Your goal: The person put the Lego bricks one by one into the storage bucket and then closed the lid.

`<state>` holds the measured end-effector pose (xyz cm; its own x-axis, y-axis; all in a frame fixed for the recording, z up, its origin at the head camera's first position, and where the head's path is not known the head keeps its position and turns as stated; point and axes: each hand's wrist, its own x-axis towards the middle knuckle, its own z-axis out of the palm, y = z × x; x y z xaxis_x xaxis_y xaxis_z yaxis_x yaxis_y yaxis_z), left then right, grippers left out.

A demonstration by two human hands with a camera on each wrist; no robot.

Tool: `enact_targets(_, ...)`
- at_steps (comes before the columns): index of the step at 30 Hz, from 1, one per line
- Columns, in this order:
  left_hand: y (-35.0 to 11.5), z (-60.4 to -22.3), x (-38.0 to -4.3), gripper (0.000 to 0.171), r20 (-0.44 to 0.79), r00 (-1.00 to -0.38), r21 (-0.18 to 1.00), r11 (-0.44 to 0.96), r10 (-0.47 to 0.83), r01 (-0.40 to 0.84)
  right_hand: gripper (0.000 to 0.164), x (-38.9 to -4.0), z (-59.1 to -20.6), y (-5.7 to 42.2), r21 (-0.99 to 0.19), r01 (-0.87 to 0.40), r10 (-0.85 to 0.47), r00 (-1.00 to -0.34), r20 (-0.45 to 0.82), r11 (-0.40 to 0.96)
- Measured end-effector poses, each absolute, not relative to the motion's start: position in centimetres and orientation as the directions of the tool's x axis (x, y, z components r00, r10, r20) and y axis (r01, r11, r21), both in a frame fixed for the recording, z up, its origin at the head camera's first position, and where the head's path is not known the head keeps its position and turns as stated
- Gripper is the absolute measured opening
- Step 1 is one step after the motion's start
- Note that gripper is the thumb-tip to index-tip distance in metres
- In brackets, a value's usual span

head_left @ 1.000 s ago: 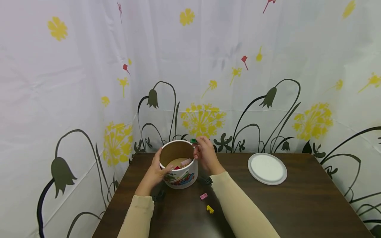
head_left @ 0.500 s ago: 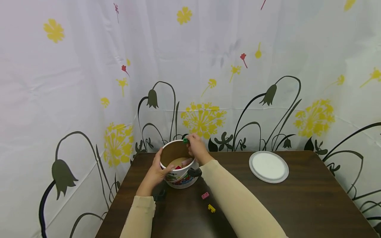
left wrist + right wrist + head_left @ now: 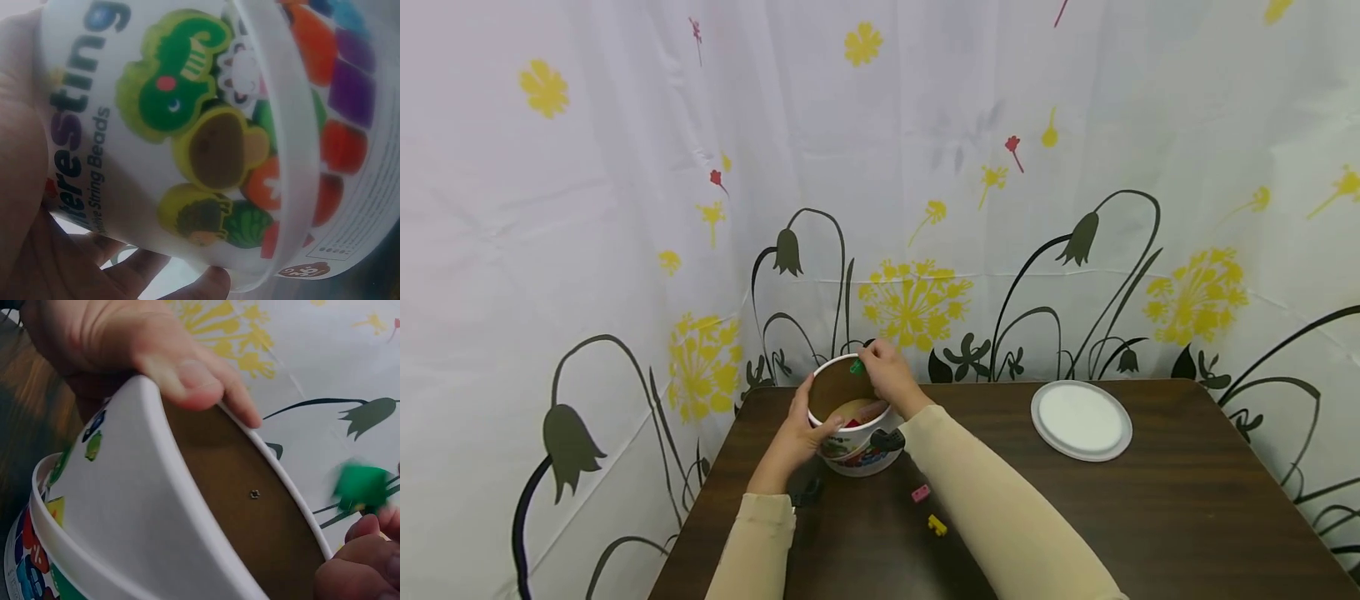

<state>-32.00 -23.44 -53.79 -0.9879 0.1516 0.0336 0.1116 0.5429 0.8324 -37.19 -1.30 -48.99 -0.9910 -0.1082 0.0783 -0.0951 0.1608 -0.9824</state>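
Note:
My left hand (image 3: 797, 433) grips the left side of a white bucket (image 3: 848, 457), thumb over the near rim. Printed cartoon animals and the words "String Beads" show on the bucket wall (image 3: 134, 181) in the left wrist view. My right hand (image 3: 891, 377) is over the bucket's far right rim, pinching a small green toy brick (image 3: 856, 367) at the mouth. That green brick (image 3: 361, 486) looks blurred at the fingertips in the right wrist view. Inside the bucket lie red and pale pink pieces (image 3: 871, 410), partly hidden by the rim.
A pink brick (image 3: 921, 493) and a yellow brick (image 3: 937, 525) lie on the dark wooden table (image 3: 1195, 500) in front of the bucket. To the right is a round white lid (image 3: 1081, 421). A flower-print curtain (image 3: 925, 208) hangs behind the table.
The right hand has moved left with the green brick, from outside the bucket's right rim to over its mouth. The left hand keeps its grip on the bucket.

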Motion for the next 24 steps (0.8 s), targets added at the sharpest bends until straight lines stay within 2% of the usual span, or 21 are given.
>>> enact_targets(4,-23.5,-54.0,-31.9,0.108,0.03,-0.988,0.838,0.534,0.15,0.107,0.034,-36.6,-48.7,-1.6,-0.944,-0.155,-0.096,-0.987,0.132,0.291)
enact_targets(6,-23.5,-53.9,-31.9,0.109,0.027,-0.989,0.843,0.528,0.149,0.102,0.035,-36.5,-48.7,-1.7,-0.938,-0.158,-0.1,-0.986,0.133,0.31)
enact_targets(15,-23.3,-53.6,-31.9,0.109,0.038,-0.986,0.848,0.517,0.162,0.118,0.045,-36.9,-48.9,-1.7,-0.936,-0.184,-0.114,-0.981,0.157,0.299)
enact_targets(20,-23.3,-53.5,-32.0,0.108,0.044,-0.986,0.853,0.508,0.16,0.121,0.035,-36.7,-49.3,-1.8,-0.93,-0.252,-0.11,-0.967,0.231,0.267)
enact_targets(24,-23.5,-53.6,-32.0,0.109,0.047,-0.986,0.839,0.529,0.161,0.127,0.028,-36.0,-50.5,-1.8,-0.913,-0.377,-0.125,-0.924,0.36,0.155)
